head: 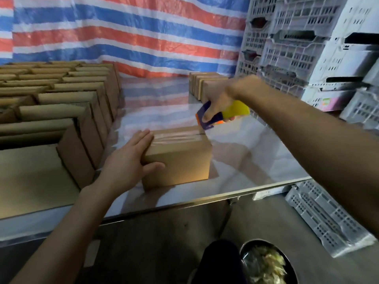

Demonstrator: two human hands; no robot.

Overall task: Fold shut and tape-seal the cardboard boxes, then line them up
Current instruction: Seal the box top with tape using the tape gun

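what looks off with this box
Nothing stands out: the box sits flat on the table, flaps shut, tape along its top. The right hand holds the tape dispenser; the left hand steadies the box.

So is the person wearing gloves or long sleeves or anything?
No. The left hand and right hand wear no gloves, and I can see no rings, watch or bracelet. No sleeves show anywhere up to the picture's edge.

Bare left hand (127, 162), bare right hand (219, 101), forearms (303, 128) uncovered; dark-clad leg (221, 261).
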